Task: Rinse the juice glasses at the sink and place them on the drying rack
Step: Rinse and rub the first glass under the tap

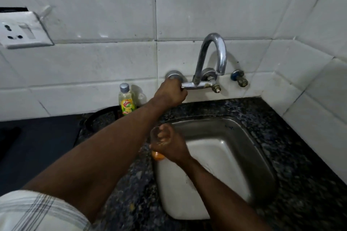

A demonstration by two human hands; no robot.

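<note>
Holding a clear juice glass (pixel 157 141) with a little orange liquid at its bottom, the right hand (pixel 170 144) wraps its fingers around the glass, which is tilted over the left rim of a steel sink (pixel 249 155). The sink basin is set into a dark speckled stone counter (pixel 300 155). Beyond it, the left hand (pixel 170 93) reaches forward and closes around the left tap handle (pixel 173 76) of a wall-mounted faucet with a curved chrome spout (pixel 214 52). A small bottle of yellow dish soap (pixel 126 99) stands on the counter against the white tiled wall (pixel 112 62), just left of the left hand. An electrical socket (pixel 20 31) sits on the wall at far left.
</note>
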